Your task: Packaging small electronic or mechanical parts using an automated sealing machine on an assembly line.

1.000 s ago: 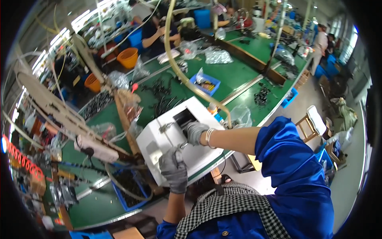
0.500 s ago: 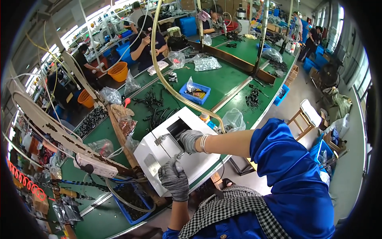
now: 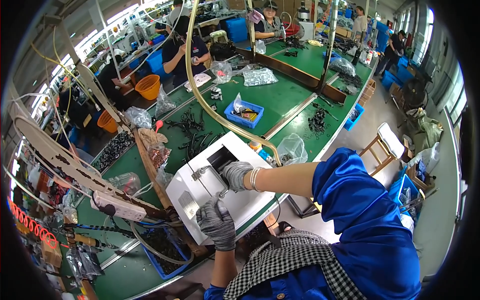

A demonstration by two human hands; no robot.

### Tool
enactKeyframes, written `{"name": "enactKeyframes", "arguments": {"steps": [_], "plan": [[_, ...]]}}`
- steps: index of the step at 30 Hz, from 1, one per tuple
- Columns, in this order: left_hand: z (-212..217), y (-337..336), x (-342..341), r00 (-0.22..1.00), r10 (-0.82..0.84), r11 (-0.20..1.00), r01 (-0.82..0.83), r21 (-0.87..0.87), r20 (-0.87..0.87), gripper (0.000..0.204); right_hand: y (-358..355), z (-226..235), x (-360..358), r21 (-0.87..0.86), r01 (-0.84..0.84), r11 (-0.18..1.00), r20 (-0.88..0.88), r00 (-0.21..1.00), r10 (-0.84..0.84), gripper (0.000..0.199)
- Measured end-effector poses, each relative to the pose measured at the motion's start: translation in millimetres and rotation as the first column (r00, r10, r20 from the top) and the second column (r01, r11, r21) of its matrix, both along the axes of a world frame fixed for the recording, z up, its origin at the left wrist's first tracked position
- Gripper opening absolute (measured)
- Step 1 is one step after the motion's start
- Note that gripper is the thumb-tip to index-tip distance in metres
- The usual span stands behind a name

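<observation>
A white box-shaped metal housing (image 3: 250, 204) sits at the table's near edge, with a dark rectangular opening (image 3: 222, 158) in its top and a bent metal bar (image 3: 214, 181) mounted beside that opening. My right hand (image 3: 236, 176), in a grey striped knit glove, lies at the opening's near edge; its fingertips are hidden inside or behind the rim. In the same kind of glove, my left hand (image 3: 216, 223) rests over the housing's near left side. Its fingers are curled together near the lower end of the bar, and whatever they pinch is hidden.
Beyond the housing are black curved parts (image 3: 192, 132), a blue tray (image 3: 244, 114) and a clear bag (image 3: 292, 149). A thick clear hose (image 3: 200, 95) arches down close to the housing. At left stands a post with a power strip (image 3: 119, 206). Co-workers sit across the green table (image 3: 292, 90).
My hands stay at nearly the same places on the housing, with the view shifted slightly. In the background, co-workers have changed posture and another person shows at the far right.
</observation>
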State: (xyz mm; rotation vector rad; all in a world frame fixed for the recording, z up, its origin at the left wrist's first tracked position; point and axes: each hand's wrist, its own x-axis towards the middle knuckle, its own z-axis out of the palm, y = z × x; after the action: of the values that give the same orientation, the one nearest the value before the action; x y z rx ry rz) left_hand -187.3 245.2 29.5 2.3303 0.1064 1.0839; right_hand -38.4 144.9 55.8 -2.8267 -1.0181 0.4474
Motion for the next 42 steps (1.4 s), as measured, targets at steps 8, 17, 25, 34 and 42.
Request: {"name": "enactKeyframes", "arguments": {"steps": [8, 17, 25, 34, 42], "plan": [[1.1, -1.6, 4.5, 1.000, 0.009, 1.000, -0.009, -0.005, 0.017, 0.015, 0.8, 5.5, -1.0, 0.010, 0.039, 0.999, 0.037, 0.999, -0.040, 0.015], [-0.9, 2.0, -6.5, 1.000, 0.024, 0.999, -0.024, 0.045, 0.006, 0.014, 3.6, -6.2, -14.6, 0.092, 0.085, 0.992, 0.042, 0.995, -0.089, 0.016], [2.5, -3.3, 0.9, 1.000, 0.011, 0.999, -0.011, 0.030, 0.014, 0.012, 3.0, -12.6, -0.8, 0.089, 0.081, 0.993, 0.062, 0.994, -0.087, 0.016], [3.1, -2.5, 1.6, 1.000, 0.006, 0.999, -0.006, 0.034, 0.012, 0.012, 4.6, -12.2, 0.0, 0.064, 0.057, 0.996, 0.071, 0.996, -0.062, 0.016], [1.6, -5.6, 0.8, 1.000, 0.018, 0.999, -0.019, 0.049, 0.020, 0.012, 3.5, -10.0, -1.4, 0.085, 0.095, 0.992, 0.076, 0.992, -0.101, 0.016]]}}
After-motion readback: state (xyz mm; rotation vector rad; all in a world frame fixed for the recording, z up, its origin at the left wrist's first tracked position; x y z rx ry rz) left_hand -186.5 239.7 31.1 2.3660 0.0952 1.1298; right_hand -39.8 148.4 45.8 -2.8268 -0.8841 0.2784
